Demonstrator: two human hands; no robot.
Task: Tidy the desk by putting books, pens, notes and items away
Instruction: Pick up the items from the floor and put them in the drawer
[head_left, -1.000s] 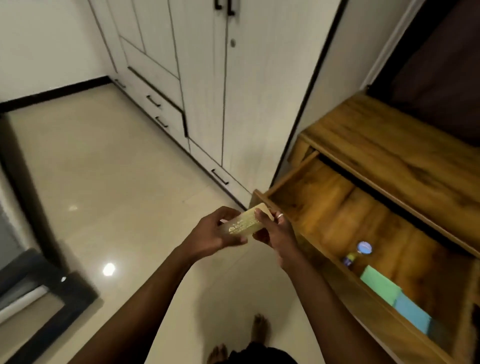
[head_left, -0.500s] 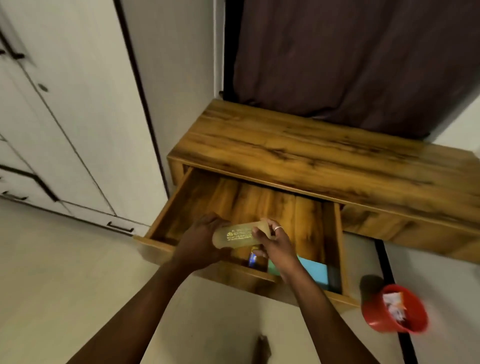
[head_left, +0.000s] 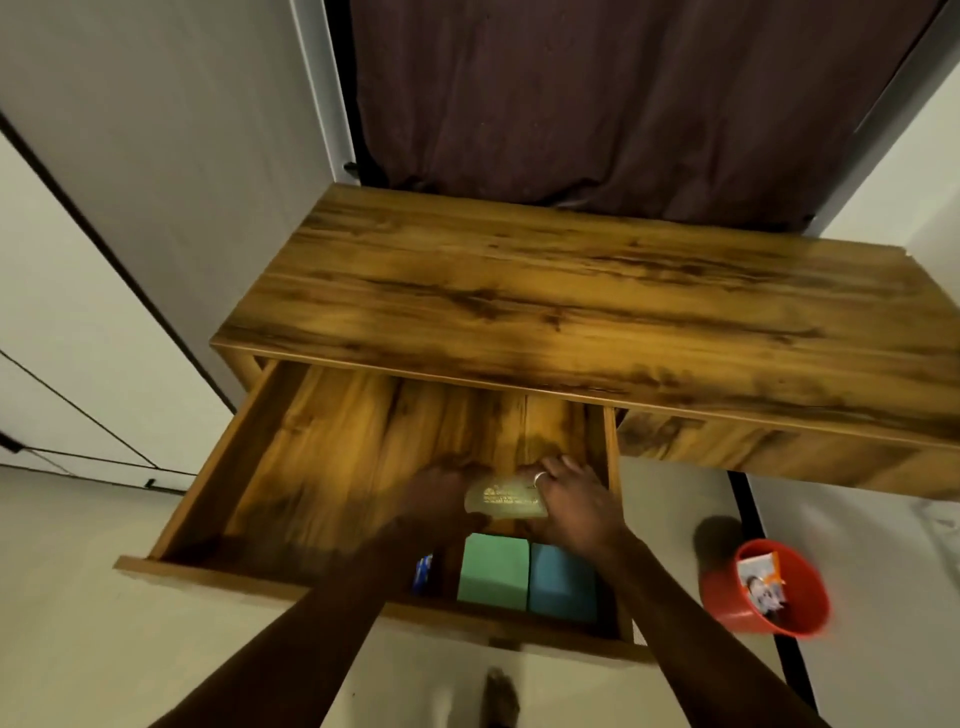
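A small pale yellow card with gold print (head_left: 505, 500) hangs low inside the open wooden drawer (head_left: 218, 470), over its right half. My left hand (head_left: 434, 500) grips its left end and my right hand (head_left: 574, 501), with a ring on one finger, pinches its right end. In the drawer's front right corner lie a green pad (head_left: 493, 571) and a blue pad (head_left: 562, 582) side by side. A small blue object (head_left: 423, 572) sits left of the green pad, partly hidden by my left forearm.
The wooden desk top (head_left: 597, 301) lies bare above the drawer, with a dark curtain (head_left: 623, 104) behind it. A red bin (head_left: 802, 621) holding paper packets stands on the floor at the right. White cupboard doors (head_left: 78, 312) stand at the left. My foot (head_left: 501, 699) shows below the drawer.
The view swung from the floor and cupboards to the desk. Both hands carried the card from in front of the drawer down into it, above the green and blue pads.
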